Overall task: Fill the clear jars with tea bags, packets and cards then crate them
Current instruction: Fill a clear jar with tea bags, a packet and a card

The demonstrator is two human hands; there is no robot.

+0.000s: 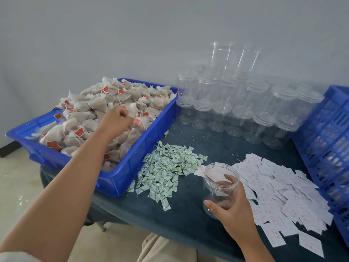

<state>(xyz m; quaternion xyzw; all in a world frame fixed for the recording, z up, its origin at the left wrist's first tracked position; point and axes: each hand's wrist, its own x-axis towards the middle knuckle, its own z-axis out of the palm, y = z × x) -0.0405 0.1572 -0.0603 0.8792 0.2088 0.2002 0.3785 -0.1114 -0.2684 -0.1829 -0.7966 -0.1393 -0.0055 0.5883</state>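
My right hand (229, 207) grips an open clear jar (219, 183) standing on the dark table near the front; the jar looks empty. My left hand (118, 121) reaches into the blue bin (132, 167) and pinches a tea bag (132, 110) among the heap of pale tea bags with red tags. A pile of small green-and-white packets (166, 169) lies between the bin and the jar. White cards (279, 193) are spread to the right of the jar.
Several lidded clear jars (243, 103) stand stacked against the wall at the back. A blue slatted crate (328, 144) stands at the right edge. The dark table (179, 220) ends near my lap; pale floor shows at the left.
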